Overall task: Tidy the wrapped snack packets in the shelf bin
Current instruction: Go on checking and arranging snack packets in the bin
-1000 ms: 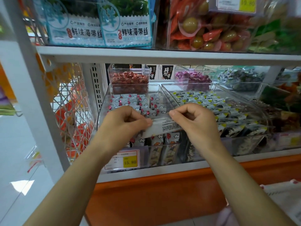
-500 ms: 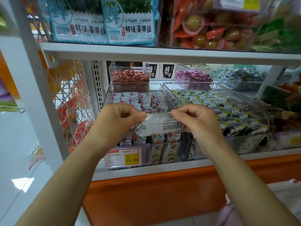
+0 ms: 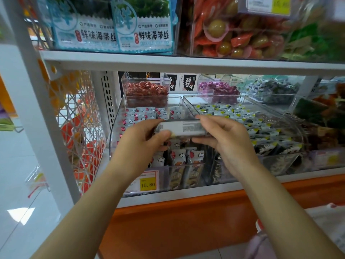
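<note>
— Between the two hands, what's there?
— One wrapped snack packet [image 3: 182, 128], held level. The left hand [image 3: 139, 144] pinches its left end, thumb under and fingers [image 3: 149, 126] curled over; the right hand [image 3: 226, 141] grips the right end the same way.
— And below the fingers?
— The clear shelf bin [image 3: 119, 116], with more packets [image 3: 141, 114] in rows behind the knuckles and standing ones [image 3: 186, 156] just beneath the held packet.
</note>
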A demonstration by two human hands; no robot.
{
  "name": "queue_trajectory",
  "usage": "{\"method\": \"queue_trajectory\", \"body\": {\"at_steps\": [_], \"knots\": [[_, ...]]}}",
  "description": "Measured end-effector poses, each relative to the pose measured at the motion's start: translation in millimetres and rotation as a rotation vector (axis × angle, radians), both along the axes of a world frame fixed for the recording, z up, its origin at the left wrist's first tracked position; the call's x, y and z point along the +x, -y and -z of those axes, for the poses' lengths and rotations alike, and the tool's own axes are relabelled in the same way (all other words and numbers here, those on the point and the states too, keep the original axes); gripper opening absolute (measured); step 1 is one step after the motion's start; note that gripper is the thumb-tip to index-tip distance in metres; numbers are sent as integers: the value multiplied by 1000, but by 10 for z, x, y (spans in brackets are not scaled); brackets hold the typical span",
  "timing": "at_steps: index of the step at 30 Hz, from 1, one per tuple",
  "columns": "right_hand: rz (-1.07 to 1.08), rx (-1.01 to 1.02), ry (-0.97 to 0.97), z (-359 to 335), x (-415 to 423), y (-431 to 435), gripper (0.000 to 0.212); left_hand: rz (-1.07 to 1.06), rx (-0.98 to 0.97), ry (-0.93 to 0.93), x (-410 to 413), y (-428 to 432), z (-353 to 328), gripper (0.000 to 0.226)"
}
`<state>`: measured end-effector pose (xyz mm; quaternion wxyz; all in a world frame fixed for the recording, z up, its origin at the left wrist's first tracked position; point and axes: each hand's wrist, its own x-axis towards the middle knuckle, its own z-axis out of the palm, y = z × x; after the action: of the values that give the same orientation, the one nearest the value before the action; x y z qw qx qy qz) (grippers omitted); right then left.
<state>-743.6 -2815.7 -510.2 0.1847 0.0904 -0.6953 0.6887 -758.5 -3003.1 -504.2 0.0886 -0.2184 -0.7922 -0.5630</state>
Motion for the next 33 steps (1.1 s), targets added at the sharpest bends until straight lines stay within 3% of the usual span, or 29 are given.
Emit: {"method": "queue_trajectory", "body": {"at_steps": [3,5,7,10,12,15,22,27,33], "knots": [[18,183,-66,-15,16,-53,36,14,103,44,-19,-73,0,15],[95,201,-105,-39,27,-74,32,-4,89,63,-38,-132,21,18],[198,104,-119,-58,13,-116,18,-90,-17,3,-81,-176,78,33],[335,31,-90,-56,-19,-237,2,-120,-242,-196,-112,-255,87,12],[356,17,-73,-44,-34,-286,4,-45,-395,-263,-147,-315,112,12],[347,-4,-72,-39,-51,-298,3,16,-547,-257,-173,-407,137,16],[348,-23,-72,-51,-53,-318,11,47,-659,-200,-197,-435,144,19],[389,224,-157,-106,-25,-284,13,155,-629,-38,-198,-388,77,29],[368,582,-263,-156,-87,-147,21,205,-614,31,-217,-330,57,38]]}}
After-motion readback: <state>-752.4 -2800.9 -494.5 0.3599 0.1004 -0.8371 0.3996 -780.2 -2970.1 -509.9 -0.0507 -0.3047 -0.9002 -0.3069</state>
